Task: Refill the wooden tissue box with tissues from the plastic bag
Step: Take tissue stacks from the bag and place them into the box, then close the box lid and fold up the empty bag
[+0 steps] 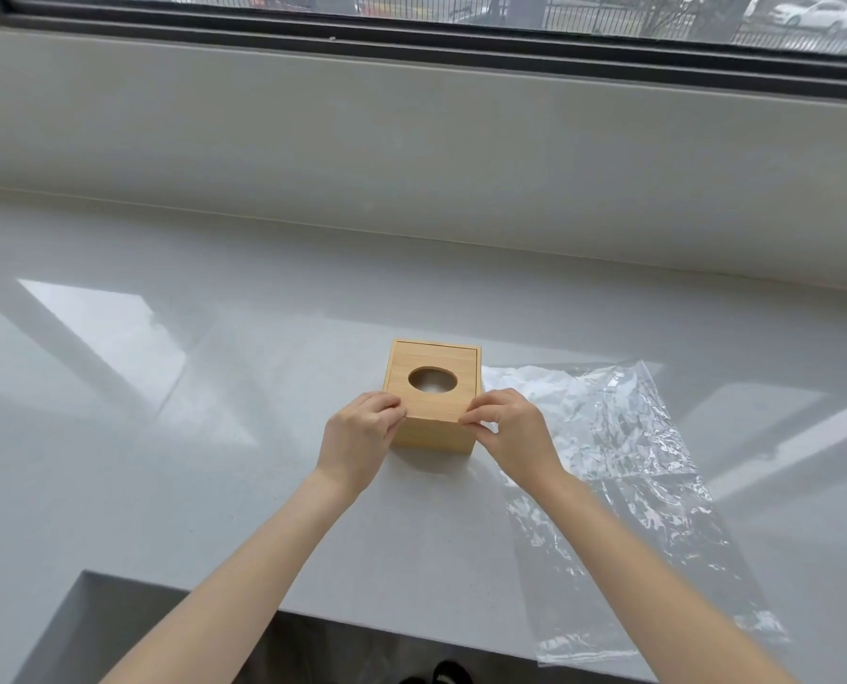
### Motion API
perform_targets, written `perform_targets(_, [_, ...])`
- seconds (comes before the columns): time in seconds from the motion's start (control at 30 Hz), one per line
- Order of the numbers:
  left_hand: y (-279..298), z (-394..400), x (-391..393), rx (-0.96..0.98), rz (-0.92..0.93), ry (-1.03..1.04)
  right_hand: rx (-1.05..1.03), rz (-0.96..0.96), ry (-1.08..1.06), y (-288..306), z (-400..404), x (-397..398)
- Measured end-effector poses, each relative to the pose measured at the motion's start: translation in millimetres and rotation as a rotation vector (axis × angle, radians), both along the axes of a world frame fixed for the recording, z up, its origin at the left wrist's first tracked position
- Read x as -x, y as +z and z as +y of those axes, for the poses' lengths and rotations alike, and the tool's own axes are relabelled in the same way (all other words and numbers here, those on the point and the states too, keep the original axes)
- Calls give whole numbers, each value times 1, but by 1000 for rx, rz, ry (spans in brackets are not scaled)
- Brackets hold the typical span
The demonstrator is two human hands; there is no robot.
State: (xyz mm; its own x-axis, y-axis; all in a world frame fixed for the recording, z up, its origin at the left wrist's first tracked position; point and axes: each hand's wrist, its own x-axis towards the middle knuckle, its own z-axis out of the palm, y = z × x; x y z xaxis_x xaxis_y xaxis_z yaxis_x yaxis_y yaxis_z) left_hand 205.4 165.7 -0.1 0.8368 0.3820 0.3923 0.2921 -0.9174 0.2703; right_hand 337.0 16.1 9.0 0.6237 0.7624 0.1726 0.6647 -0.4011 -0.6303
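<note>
Left hand and right hand pinch the near corners of the sliding oval-holed lid on a square light-wood tissue box, something white, possibly tissue, inside. Right of the grip lies a crumpled clear plastic bag on the glossy grey counter below a window.

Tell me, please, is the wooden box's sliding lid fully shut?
Not fully: the lid overhangs the wooden box toward both hands, leaving a gap at the far rim.

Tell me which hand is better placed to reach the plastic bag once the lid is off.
Right, probably. The right hand pinches the lid corner on the wooden box side nearest the plastic bag. The left hand would have to cross the box.
</note>
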Motion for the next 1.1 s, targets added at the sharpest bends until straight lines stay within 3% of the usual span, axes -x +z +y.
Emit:
perform_targets(0.17, [5, -1, -1, 76, 65, 43, 19, 2, -2, 1, -3, 5])
perform_targets(0.27, [26, -14, -8, 140, 176, 143, 39, 106, -9, 7, -13, 6])
perform_targets(0.43, [48, -47, -21, 232, 85, 104, -101, 313, -262, 25, -49, -10])
perform_targets(0.63, [42, -101, -36, 561, 162, 12, -193, 365, -557, 33, -118, -53])
perform_targets(0.8, [11, -126, -47, 786, 314, 113, -69, 403, -703, 18, -171, -82])
perform_targets(1.1, [-22, -159, -67, 763, 454, 284, 224, 577, -650, -25, -203, -115])
